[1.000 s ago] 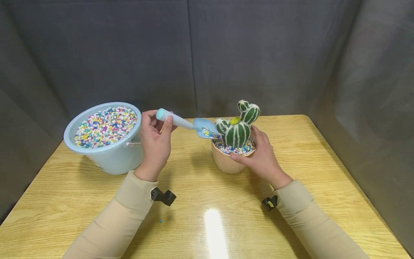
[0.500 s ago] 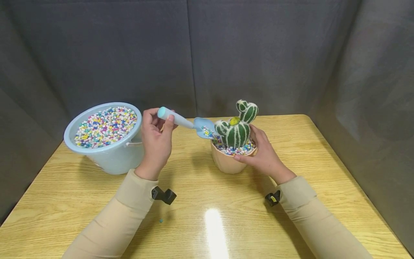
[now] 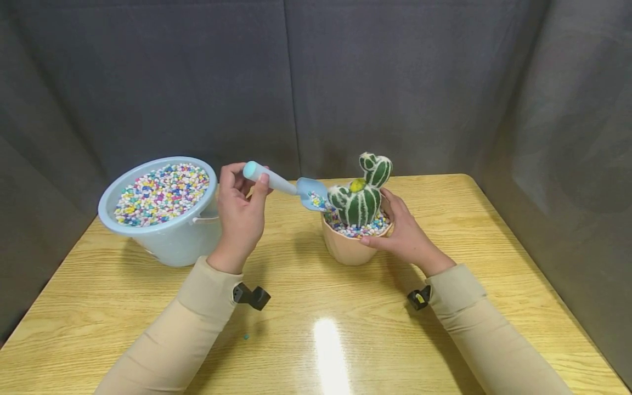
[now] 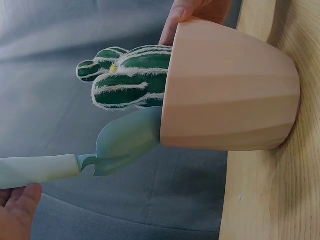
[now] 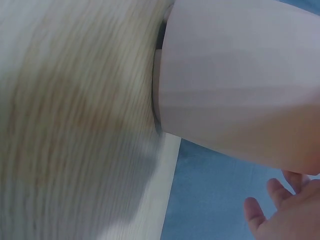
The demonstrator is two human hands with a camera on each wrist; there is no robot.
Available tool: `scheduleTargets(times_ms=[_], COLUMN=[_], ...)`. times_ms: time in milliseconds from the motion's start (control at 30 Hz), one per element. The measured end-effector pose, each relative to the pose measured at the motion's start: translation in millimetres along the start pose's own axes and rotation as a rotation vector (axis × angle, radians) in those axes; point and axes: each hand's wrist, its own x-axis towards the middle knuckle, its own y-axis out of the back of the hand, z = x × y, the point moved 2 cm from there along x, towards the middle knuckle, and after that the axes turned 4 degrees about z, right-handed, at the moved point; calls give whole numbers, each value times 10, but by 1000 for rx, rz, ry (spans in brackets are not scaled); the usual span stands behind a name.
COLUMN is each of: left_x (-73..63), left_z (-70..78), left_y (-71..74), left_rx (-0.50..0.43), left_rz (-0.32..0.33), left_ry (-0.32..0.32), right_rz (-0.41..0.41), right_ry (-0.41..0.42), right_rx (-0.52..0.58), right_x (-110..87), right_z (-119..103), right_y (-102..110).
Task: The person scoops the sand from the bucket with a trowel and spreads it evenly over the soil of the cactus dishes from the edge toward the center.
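My left hand [image 3: 242, 219] pinches the pale handle of a light blue garden trowel [image 3: 312, 194] between thumb and fingers. Multicoloured pebbles lie on the trowel's blade, whose tip meets the rim of a peach flower pot [image 3: 348, 249] on its left side. A green cactus [image 3: 362, 206] with white fuzzy stripes and a yellow top stands in the pot, ringed by similar pebbles. My right hand [image 3: 410, 238] holds the pot's right side, thumb on the near rim; part of its fingers is hidden behind the pot. In the left wrist view the trowel [image 4: 129, 137] tilts down to the pot.
A light blue bucket [image 3: 178, 247] full of coloured pebbles stands on the left of the wooden table [image 3: 286, 351]. One small teal pebble [image 3: 246, 337] lies near the left forearm. Dark grey cloth [image 3: 197, 82] encloses the back and sides.
The trowel's handle end has risen slightly, steepening its tilt. The cactus has leaned a little to the left, and my right hand has shifted slightly right along the pot.
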Motion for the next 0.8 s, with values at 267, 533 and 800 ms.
scheduleTargets(times_ms=[267,533,800], left_x=[-9,-13,-14], left_z=[34,37,37], left_y=[-20,-33,-46], left_rx=[52,88,84], left_rz=[-31,-52,-58], left_ry=[-54,-83,-106], right_rz=[-10,-17,-35], right_ry=[1,-12,-10], right_rx=[40,-17,-26], right_x=[1,15,40], right_z=[23,54,86], right_y=[-9,48,76])
